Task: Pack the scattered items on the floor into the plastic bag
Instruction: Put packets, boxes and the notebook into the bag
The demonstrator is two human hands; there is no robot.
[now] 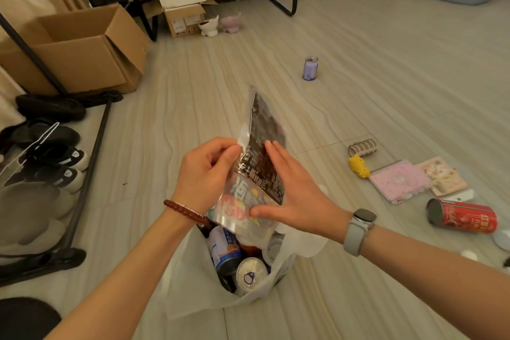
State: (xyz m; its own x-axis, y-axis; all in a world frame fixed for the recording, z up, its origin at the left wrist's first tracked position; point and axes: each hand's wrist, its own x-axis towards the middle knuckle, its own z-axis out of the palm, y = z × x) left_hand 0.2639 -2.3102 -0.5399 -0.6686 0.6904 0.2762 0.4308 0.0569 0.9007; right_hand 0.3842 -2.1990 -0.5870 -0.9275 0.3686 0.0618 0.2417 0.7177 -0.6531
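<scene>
My left hand [204,174] pinches the left edge of the snack packet [256,171]; my right hand [292,196] lies flat and spread against its front. The packet stands upright, its bottom in the mouth of the plastic bag [193,279] on the near floor. Risks: cans [249,274] inside crowd the opening, so the packet may jam or buckle; the limp rim could fold shut. Red can [462,217], notebook [398,181] and small can [310,68] wait on the floor, right and far.

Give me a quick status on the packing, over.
Left hand pinching pouch edge, right hand flat against it. Pouch upright over open bag, cans inside. Red can, purple can, notebook still on floor.
</scene>
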